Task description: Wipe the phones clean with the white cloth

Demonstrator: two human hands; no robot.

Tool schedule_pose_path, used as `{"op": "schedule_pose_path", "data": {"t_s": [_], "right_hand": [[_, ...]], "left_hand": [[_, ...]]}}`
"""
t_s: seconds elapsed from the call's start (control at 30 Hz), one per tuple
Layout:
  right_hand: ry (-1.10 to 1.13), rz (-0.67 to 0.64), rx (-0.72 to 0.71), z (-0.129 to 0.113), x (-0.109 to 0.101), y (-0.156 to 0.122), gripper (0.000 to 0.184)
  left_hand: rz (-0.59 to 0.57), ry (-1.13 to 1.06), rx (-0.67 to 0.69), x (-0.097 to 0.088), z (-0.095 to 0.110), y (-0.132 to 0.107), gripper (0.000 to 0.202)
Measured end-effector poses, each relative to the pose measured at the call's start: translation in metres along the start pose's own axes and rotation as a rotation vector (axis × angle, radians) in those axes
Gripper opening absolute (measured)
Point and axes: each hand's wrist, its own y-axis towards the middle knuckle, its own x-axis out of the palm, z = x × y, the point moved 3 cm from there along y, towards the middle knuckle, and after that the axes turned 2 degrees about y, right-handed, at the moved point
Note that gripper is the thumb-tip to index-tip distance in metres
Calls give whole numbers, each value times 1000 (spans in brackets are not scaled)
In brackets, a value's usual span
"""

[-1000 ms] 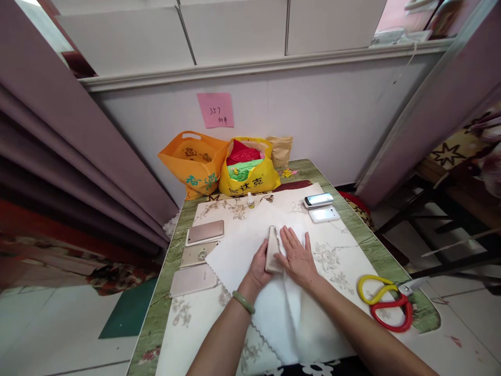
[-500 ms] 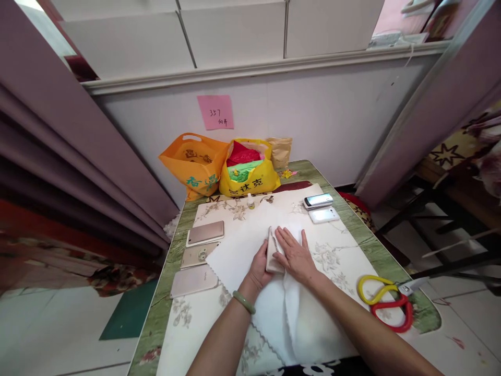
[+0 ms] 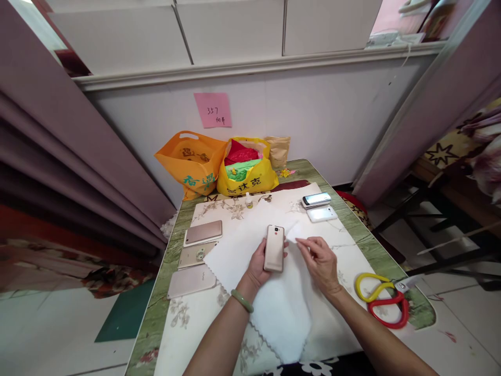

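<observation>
My left hand (image 3: 259, 263) is wrapped round a rose-gold phone (image 3: 274, 248), holding it back side up with its camera lens at the top. A white cloth (image 3: 270, 292) with a zigzag edge lies spread under both hands. My right hand (image 3: 319, 261) pinches a corner of this cloth just right of the phone. A green bangle (image 3: 241, 301) sits on my left wrist.
Three more phones (image 3: 198, 254) lie in a column at the left of the table. Two phones (image 3: 319, 206) sit at the far right. Red and yellow scissors (image 3: 381, 300) rest at the right edge. An orange bag (image 3: 191, 162), a yellow bag (image 3: 245, 169) and a small bottle (image 3: 248, 200) stand at the back.
The cloth that was folded over the phone has been drawn off to the right by my right hand. The phone's back is now uncovered in my left hand.
</observation>
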Motion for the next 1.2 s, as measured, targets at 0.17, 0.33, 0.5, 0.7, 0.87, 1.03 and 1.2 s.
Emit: {"op": "schedule_pose_path", "data": {"t_s": [0.17,0.33,0.5,0.7,0.87,1.03,1.2], "right_hand": [[249,-225,-39,-22,16,-9,29],[278,-372,77,-10,38,-14,31],[129,-287,56,-2,49,4,25],[-35,-376,-123,-17,70,-6,19],[-127,-249,19,1,70,27,26],[-150,-183,107,9,63,38,27],[-65,-353,-56,-4,51,-11,27]], "left_hand": [[37,-66,-55,-4,-3,1,41],[66,-118,-63,-8,-7,5,39],[21,-115,-136,-8,-9,5,40],[114,-140,-125,-12,-7,2,29],[116,-76,-59,-4,-5,4,32],[102,-53,-43,-3,-5,3,37],[96,-94,-27,-5,-2,4,42]]}}
